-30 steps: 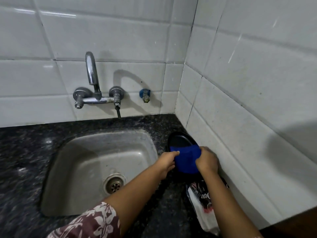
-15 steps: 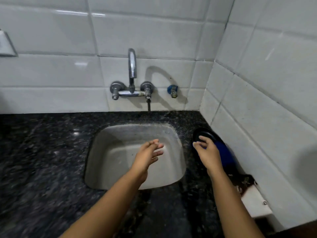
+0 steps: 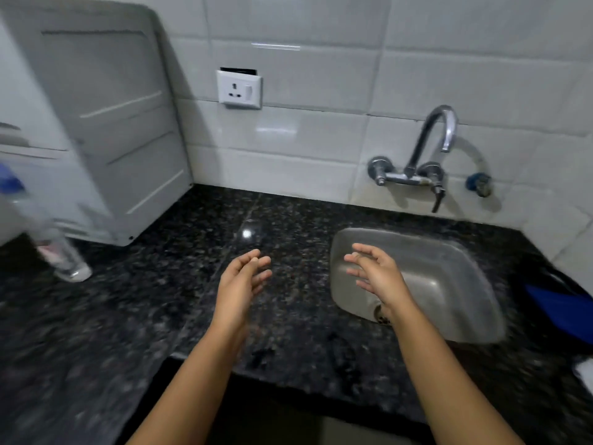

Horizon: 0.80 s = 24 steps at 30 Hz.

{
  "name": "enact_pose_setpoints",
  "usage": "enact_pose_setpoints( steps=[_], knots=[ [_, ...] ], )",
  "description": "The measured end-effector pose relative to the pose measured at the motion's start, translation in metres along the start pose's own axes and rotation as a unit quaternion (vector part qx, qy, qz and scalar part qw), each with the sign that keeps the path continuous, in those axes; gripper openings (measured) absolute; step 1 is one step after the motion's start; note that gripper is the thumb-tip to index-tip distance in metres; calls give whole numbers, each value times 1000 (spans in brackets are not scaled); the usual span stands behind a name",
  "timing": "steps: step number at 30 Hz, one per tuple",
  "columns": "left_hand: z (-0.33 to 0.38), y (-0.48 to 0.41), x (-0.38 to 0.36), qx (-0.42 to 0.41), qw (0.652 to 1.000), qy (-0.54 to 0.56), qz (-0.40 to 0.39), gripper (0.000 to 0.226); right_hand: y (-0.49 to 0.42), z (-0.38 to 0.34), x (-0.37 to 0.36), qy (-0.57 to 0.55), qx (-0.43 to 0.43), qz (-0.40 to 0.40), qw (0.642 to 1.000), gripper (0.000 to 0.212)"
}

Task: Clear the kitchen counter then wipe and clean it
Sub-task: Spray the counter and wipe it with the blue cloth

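Observation:
A black speckled granite counter [image 3: 199, 277] runs across the head view, with a steel sink [image 3: 449, 284] set into it at the right. My left hand [image 3: 240, 284] hovers over the counter left of the sink, fingers relaxed, holding nothing. Above the sink's left part, my right hand [image 3: 375, 274] is likewise relaxed and holds nothing. A blue cloth [image 3: 564, 306] lies on the counter at the far right edge. At the far left stands a blurred clear plastic bottle [image 3: 61, 255] with a blue cap.
A grey appliance [image 3: 106, 123] stands on the counter at the back left. A wall tap [image 3: 417, 162] hangs above the sink, and a white socket [image 3: 239, 89] sits on the tiled wall. Something white [image 3: 584, 370] shows at the right edge.
My right hand has left the blue cloth and both hands have swung left. The view has turned left, bringing the appliance, socket and bottle into sight.

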<state>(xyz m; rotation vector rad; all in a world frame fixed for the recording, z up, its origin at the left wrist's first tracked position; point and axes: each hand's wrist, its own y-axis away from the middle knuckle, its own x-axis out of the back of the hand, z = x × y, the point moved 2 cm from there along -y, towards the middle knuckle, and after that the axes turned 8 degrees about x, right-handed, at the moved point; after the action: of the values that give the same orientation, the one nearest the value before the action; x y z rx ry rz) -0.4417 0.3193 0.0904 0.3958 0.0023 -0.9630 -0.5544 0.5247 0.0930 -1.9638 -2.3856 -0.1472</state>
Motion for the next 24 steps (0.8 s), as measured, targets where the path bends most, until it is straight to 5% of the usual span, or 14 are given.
enact_pose_setpoints(
  steps=[9,24],
  knots=[
    [21,12,161,-26,983,63,168,21,21,-28,-175,6,11,-150,989,25],
    [35,12,301,-57,918,107,378,24,-7,-31,-389,2,38,-347,937,18]
  ],
)
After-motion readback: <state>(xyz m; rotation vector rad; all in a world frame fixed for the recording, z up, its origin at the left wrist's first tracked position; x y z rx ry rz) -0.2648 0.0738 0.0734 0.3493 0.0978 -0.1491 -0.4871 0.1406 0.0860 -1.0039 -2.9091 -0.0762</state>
